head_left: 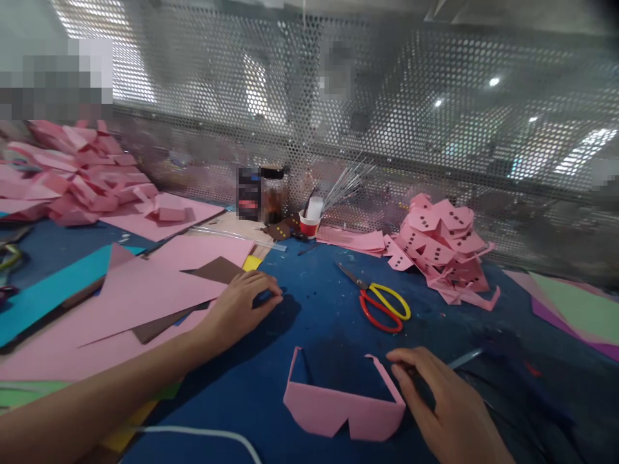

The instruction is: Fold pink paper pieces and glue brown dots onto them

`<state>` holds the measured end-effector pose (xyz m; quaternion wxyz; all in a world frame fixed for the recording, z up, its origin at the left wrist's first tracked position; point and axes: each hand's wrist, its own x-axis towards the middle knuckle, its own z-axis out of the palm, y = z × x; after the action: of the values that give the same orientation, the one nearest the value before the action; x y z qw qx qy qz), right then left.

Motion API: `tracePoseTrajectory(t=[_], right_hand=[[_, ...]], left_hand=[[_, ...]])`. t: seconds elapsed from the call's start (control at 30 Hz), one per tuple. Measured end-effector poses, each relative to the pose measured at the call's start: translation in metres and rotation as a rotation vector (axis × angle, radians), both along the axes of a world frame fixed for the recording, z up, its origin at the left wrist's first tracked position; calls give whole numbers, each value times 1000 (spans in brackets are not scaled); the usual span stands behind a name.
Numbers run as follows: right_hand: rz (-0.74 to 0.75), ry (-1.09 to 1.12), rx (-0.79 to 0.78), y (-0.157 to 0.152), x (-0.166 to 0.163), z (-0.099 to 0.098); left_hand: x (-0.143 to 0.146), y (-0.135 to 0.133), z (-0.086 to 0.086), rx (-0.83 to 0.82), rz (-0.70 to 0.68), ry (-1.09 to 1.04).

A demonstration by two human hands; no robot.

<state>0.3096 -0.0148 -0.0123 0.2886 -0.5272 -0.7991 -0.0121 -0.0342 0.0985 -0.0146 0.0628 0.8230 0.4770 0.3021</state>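
Observation:
A pink paper piece shaped like glasses [341,409] stands on the blue table [314,309] near me, its two side flaps folded up. My right hand [442,403] rests just right of it, fingers loosely curled over a thin clear stick [464,358] beside the right flap. My left hand [244,303] lies palm down on the edge of large pink sheets [145,290], fingers curled on the table, nothing visible in them. Red and yellow scissors [382,303] lie shut between the hands, farther back.
A heap of cut pink pieces [442,248] sits at the back right, another heap [82,171] at the back left. A small red cup [309,222] and a dark jar [273,193] stand by the perforated metal screen. Green and purple sheets [575,309] lie at right.

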Motion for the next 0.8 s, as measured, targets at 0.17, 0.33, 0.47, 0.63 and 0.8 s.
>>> tracePoseTrajectory(t=[0.17,0.33,0.47,0.63,0.8], right_hand=[[25,-11,-12,2,1,-2],[-4,-28,-16,0,5,-4],[-60,-34,-15,0,5,0],[-58,-34,20,1,1,7],[-60,-38,77,1,-2,11]], left_hand=[[1,-2,2,13,-21,-6],[4,-5,2,46,-39,7],[4,-4,1,67,-18,42],[-11,8,14,83,166,202],[-53,16,28,-43,399,381]])
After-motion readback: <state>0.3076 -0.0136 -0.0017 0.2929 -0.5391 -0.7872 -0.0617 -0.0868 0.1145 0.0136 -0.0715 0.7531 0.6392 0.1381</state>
